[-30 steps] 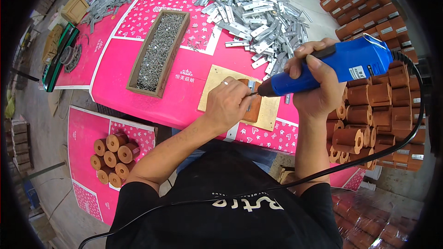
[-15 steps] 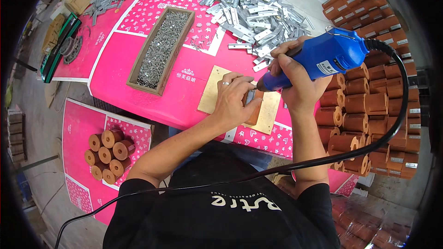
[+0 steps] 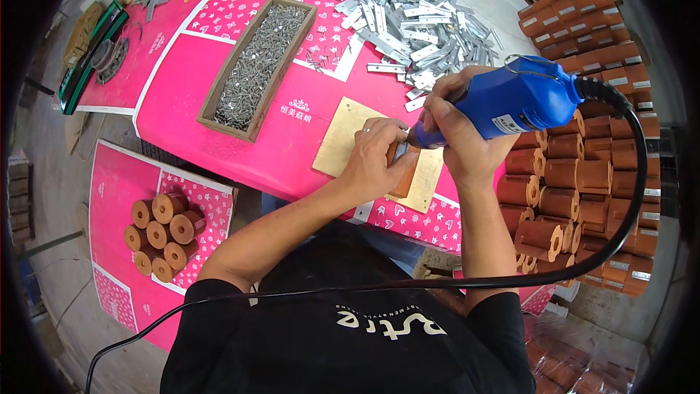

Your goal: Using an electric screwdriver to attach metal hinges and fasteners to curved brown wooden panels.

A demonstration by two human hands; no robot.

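right hand [image 3: 467, 133] wraps blue driver [image 3: 519, 95]; left hand [image 3: 373, 160], half-curled, holds brown block [image 3: 405, 183].

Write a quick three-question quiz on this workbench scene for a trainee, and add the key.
1. Which hand grips the blue corded screwdriver?
2. True or false: the left hand holds a reddish-brown block.
3. What fills the long wooden box? a) beads b) screws c) coins

Key: 1: the right hand; 2: true; 3: b.
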